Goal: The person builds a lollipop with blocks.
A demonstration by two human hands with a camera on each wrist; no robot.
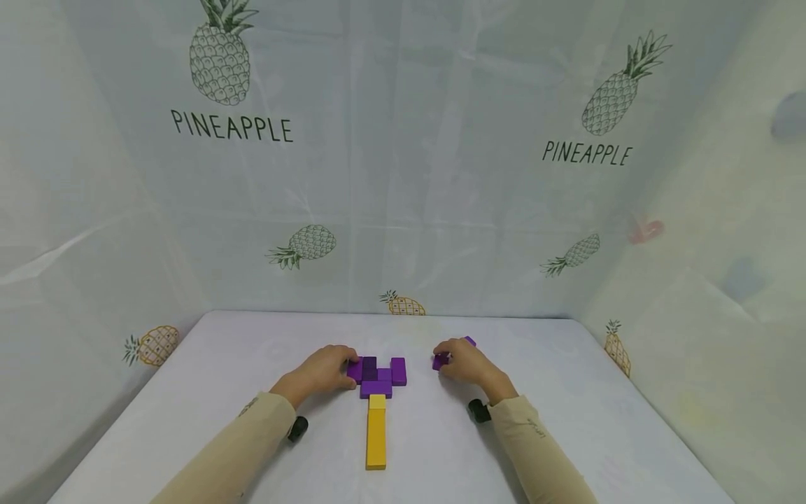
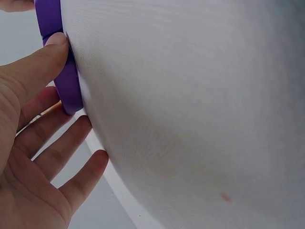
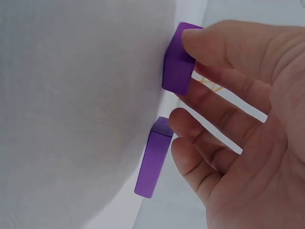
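My left hand (image 1: 322, 371) holds the left end of a small purple block group, thumb and fingers at opposite ends of a purple block (image 1: 354, 371). In the left wrist view the thumb presses the side of that purple block (image 2: 70, 88). Beside it lie a darker purple block (image 1: 369, 368), a wide purple block (image 1: 376, 389) and an upright-lying purple block (image 1: 399, 372). To the right, my right hand (image 1: 467, 364) pinches a purple block (image 3: 180, 67) between thumb and fingers, close over the table. Another purple block (image 3: 154, 162) lies just past its fingertips.
A long yellow block (image 1: 376, 441) with a short, lighter yellow block (image 1: 377, 402) at its far end runs from the purple group toward me. The white table (image 1: 252, 336) ends at a pineapple-print curtain (image 1: 403, 175) behind and at the sides.
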